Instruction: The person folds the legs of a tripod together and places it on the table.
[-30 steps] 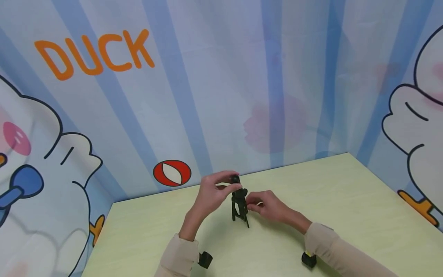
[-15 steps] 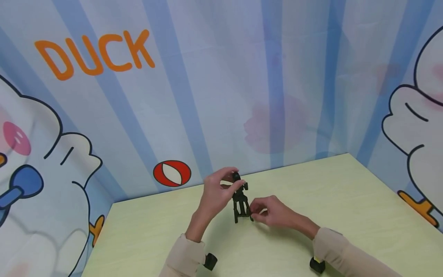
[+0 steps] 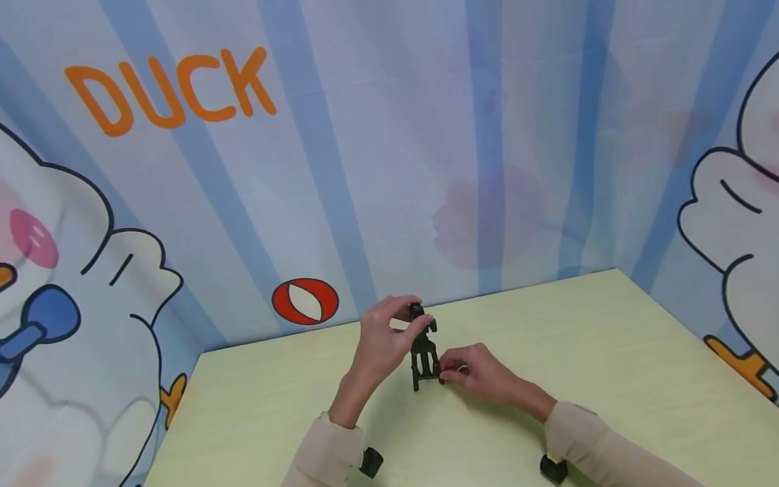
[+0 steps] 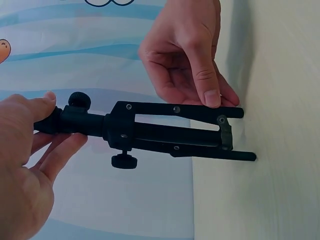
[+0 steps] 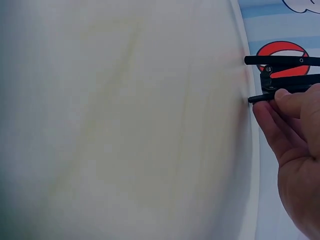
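Observation:
A small black tripod stands upright at the middle of the table, its legs folded close to the centre column. My left hand holds it by the top, fingers and thumb around the upper end. In the left wrist view, two knobs stick out from the tripod, and the feet reach the tabletop. One leg is pinched near its foot between the thumb and fingers of my right hand. From the right wrist view, the right thumb presses on that lower leg. My left fingers partly cover the tripod's top.
The pale yellow-green table ends at a curtain-like backdrop with blue stripes, the word DUCK and cartoon figures. Black wrist cameras hang beneath both beige sleeves, low over the table.
The tripod has turned and straightened between my hands. My right hand has slid down to the leg's foot, and my left hand has shifted slightly right. The last half second shows little movement.

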Demonstrator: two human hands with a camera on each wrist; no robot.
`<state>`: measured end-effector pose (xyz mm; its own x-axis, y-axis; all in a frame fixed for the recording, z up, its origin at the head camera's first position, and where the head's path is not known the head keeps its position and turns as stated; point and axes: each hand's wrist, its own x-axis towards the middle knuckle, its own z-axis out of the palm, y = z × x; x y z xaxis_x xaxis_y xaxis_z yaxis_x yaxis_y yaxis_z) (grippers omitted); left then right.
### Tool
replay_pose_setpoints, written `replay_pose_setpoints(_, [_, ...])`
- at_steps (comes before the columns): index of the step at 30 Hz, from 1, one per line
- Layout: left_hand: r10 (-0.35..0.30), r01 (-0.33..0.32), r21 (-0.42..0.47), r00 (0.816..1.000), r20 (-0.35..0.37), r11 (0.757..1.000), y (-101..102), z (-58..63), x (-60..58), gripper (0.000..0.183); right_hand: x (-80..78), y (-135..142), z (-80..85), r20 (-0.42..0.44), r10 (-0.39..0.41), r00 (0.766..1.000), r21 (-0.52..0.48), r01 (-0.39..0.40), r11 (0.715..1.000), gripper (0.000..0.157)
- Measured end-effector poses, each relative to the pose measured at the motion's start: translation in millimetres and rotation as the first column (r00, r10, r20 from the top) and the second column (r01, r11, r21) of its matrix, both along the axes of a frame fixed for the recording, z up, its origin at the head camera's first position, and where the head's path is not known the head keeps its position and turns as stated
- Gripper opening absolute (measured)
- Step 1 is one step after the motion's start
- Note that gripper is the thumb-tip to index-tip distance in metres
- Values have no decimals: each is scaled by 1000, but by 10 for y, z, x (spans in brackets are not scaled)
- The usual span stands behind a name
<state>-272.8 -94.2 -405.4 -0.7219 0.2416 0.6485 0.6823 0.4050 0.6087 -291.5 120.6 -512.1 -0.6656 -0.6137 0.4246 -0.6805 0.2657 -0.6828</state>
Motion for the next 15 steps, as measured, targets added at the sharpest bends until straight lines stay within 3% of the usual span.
replay_pose_setpoints(6, [-22, 22, -15, 1000, -6, 1000, 13, -2, -14, 26, -26, -30, 11, 36, -3, 999, 6, 3, 1000, 4])
replay_pose_setpoints(15, [19, -19, -4, 997, 69, 1000, -62, 7, -7, 28, -36, -40, 57, 35, 6, 999, 55, -8, 998, 5])
